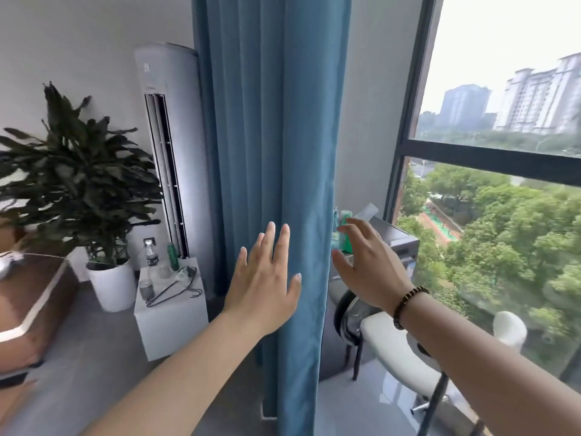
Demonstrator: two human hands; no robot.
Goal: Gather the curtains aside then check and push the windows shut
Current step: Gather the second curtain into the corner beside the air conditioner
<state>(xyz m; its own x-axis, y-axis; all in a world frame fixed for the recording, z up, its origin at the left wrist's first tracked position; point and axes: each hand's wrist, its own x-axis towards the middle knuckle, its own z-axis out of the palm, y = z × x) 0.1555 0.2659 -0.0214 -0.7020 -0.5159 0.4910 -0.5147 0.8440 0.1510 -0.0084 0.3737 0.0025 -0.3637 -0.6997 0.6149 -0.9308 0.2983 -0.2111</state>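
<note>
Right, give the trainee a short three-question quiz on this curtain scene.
1. True or false: the left hand lies flat on the blue curtain.
2. The bead bracelet is on which wrist? A left, B right.
3. What lies on the white cabinet beside the potted plant: a wire ____.

Key: 1 true; 2 B; 3 hanger. The right hand is open, beside the curtain's edge.

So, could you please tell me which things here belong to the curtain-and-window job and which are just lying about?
Job: curtain, window, left hand, right hand.

Lying about: potted plant, air conditioner, water bottle, hanger, white cabinet.
</note>
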